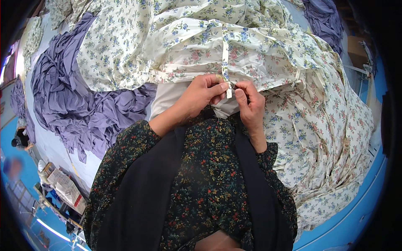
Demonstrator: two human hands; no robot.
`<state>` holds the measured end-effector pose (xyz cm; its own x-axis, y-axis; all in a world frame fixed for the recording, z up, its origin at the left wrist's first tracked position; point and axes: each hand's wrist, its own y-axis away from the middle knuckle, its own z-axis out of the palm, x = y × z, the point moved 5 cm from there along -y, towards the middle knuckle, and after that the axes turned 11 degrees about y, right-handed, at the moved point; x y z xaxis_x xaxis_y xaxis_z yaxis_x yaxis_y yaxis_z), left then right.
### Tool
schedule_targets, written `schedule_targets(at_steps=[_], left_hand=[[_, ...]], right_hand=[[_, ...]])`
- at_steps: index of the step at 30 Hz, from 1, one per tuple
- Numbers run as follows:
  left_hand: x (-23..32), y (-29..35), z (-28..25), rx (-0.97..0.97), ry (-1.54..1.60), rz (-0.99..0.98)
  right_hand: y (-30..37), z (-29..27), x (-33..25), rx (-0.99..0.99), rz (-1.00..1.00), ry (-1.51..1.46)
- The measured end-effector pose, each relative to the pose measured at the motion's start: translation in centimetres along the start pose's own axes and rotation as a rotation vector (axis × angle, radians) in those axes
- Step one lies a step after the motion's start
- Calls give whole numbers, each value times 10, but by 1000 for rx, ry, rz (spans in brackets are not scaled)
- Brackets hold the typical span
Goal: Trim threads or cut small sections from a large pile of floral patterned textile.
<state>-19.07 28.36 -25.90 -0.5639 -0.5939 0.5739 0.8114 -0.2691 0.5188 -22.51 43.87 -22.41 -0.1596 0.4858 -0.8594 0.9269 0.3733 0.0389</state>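
A narrow fabric tie [225,52] with a blue floral print runs down over the cream floral cloth [180,48] in front of me. Thumb and fingers of my left hand [200,93] pinch this tie near its pale lower end. Close beside it, my right hand [252,105] is closed, its thumb and forefinger meeting at the tie's edge. A small dark bit shows at those right fingertips, too small to name. Both hands are just above my lap, at the near edge of the floral cloth.
Crumpled purple fabric [63,79] lies on the left of the pale table [69,157], with more purple cloth [324,23] at the far right. Bunched floral cloth [318,138] hangs down on my right. A person [16,184] and a cluttered stand [65,192] appear at lower left.
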Motion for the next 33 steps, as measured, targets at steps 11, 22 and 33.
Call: schedule_targets(at_steps=[11,22,33], left_hand=[[6,3,3,39,-242,85],[24,6,-22,148,-265,193],[27,19,-42,87,-488,-97]], right_hand=[[3,2,32,-111,326,-515],[16,0,17,-501,364,-320],[17,23,25,-475,390,-32]])
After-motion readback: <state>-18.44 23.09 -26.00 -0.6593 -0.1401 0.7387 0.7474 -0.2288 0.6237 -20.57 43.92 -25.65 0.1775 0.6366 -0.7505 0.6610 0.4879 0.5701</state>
